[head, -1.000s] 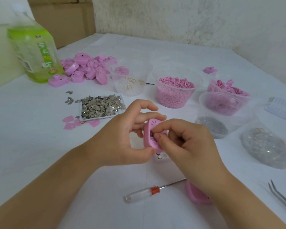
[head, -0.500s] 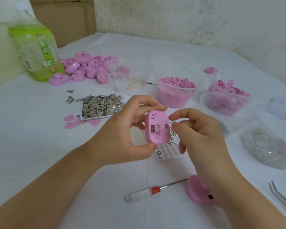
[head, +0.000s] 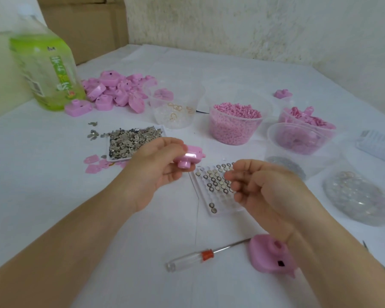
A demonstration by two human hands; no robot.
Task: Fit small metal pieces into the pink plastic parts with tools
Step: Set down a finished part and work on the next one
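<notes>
The left hand fingers grip the pink part. The right hand fingers hang loose above the tray, likely ready to pick.

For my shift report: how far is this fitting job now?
Possibly done: one pink part lying beside the screwdriver. In hand: the left hand holds a second pink part, while the right hand hovers over the tray of round metal pieces. Left: the pink pile by the green bottle.

Makeshift assembly bench, white-covered table, tubs of pink parts, rough wall
</notes>
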